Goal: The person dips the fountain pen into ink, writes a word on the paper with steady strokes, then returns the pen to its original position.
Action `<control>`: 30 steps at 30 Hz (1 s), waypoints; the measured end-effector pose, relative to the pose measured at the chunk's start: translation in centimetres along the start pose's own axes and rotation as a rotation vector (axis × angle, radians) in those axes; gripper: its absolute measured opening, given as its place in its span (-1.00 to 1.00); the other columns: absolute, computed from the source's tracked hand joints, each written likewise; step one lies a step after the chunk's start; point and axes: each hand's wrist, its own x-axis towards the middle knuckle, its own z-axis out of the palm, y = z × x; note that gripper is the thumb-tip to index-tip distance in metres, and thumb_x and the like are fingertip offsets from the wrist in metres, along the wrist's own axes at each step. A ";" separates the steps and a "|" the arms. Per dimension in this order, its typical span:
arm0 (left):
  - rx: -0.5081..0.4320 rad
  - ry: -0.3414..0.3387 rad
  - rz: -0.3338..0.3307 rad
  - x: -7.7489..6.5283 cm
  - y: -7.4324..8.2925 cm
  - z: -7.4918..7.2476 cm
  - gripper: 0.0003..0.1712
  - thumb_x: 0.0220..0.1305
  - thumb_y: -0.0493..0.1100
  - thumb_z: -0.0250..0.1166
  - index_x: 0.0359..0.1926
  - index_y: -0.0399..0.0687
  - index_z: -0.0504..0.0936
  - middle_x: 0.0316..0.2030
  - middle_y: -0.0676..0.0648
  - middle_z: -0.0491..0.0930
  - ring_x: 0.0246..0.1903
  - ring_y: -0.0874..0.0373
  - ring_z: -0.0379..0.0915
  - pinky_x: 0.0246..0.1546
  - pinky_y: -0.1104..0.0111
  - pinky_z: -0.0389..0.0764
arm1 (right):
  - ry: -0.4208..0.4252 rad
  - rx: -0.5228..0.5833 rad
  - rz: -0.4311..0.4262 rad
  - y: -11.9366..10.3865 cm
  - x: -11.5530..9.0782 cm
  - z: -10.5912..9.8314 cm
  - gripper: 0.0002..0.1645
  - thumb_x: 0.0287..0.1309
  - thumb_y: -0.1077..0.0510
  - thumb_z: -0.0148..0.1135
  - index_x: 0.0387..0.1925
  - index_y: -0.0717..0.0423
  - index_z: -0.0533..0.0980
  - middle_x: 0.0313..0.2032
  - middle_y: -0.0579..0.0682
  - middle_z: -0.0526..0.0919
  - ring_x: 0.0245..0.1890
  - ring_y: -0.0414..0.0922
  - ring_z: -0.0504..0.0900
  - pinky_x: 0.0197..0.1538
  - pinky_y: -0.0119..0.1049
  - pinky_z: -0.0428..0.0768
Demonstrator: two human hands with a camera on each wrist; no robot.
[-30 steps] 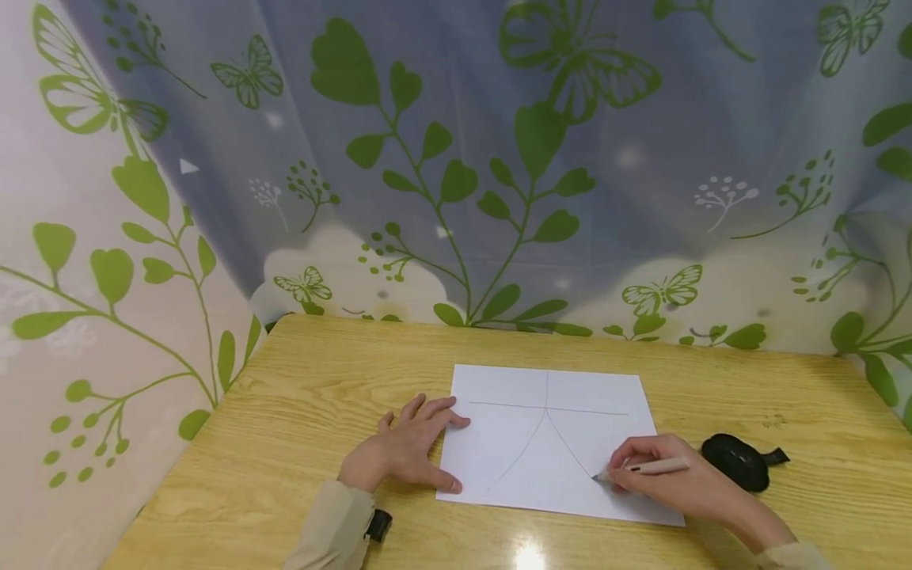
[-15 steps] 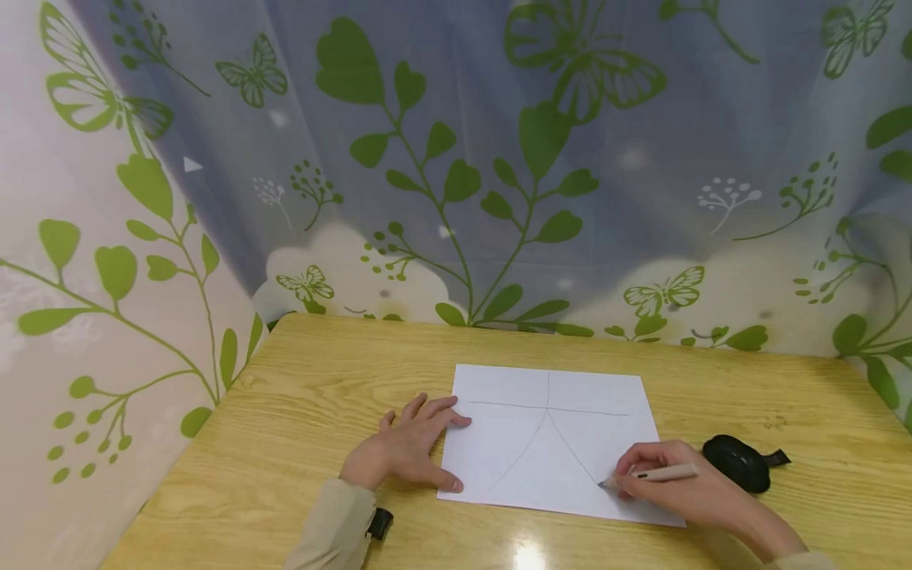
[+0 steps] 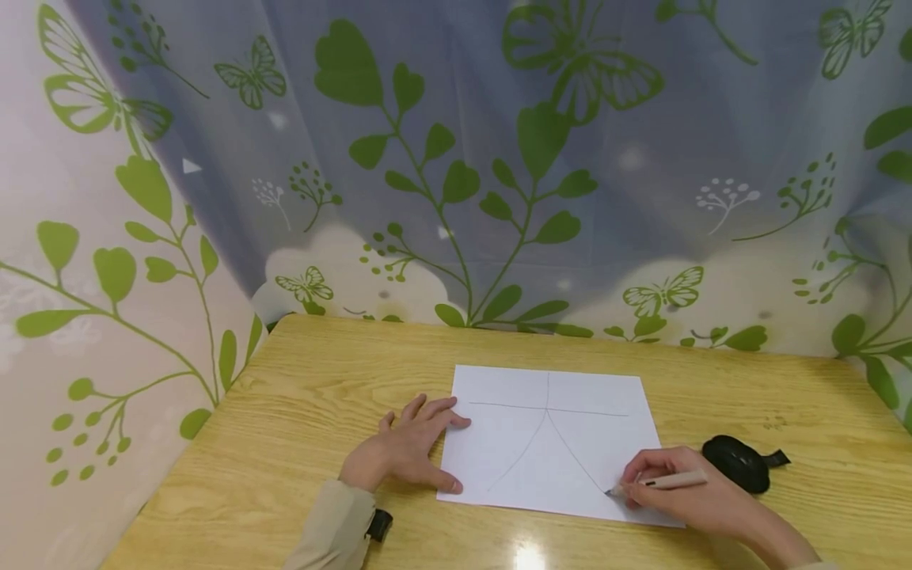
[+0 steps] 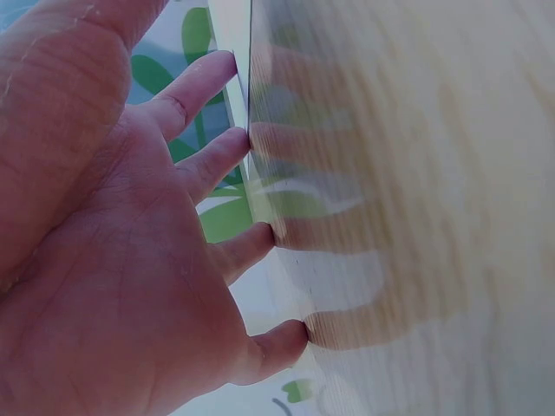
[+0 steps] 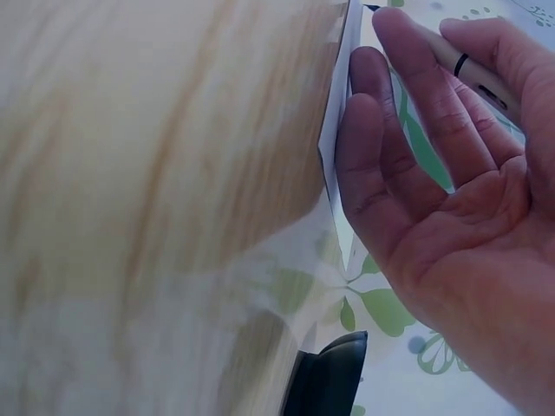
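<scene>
A white sheet of paper lies on the wooden table, bearing thin dark lines: one vertical, one horizontal, and two slanting down from where those meet. My right hand pinches a light-coloured pen, its tip at the lower end of the right slanting line. In the right wrist view the pen shows a black band, held between thumb and index finger. With fingers spread, my left hand rests at the paper's left edge, thumb and some fingertips on the sheet. The left wrist view shows the left hand's fingertips touching the surface.
A black rounded object with a short tab lies right of the paper, close by the right hand. The wooden table runs back to a curtain printed with green leaves and butterflies. Another printed curtain hangs at left.
My right hand with the pen has moved down and to the right across the paper, and the right slanting line has grown longer. The left hand has stayed in place.
</scene>
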 end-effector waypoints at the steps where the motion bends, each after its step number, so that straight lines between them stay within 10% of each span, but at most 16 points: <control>1: 0.001 0.000 0.001 0.0 0.0 0.0 -0.03 0.02 0.29 0.56 0.43 0.32 0.35 0.63 0.07 -0.02 0.61 -0.31 -0.31 0.36 -0.55 -0.14 | -0.004 0.003 -0.002 0.0 0.0 0.0 -0.75 0.40 0.06 0.26 -0.16 0.19 0.62 -0.26 0.02 0.76 -0.38 -0.35 0.55 -0.34 -0.43 0.50; 30: -0.004 -0.016 -0.010 -0.1 0.2 -0.2 -0.05 0.04 0.26 0.56 0.42 0.32 0.35 0.62 0.09 -0.02 0.62 -0.28 -0.31 0.37 -0.52 -0.14 | -0.025 0.036 0.007 0.3 0.0 -0.2 -0.76 0.41 0.09 0.22 -0.14 0.21 0.60 -0.24 0.06 0.77 -0.33 -0.29 0.65 -0.29 -0.43 0.56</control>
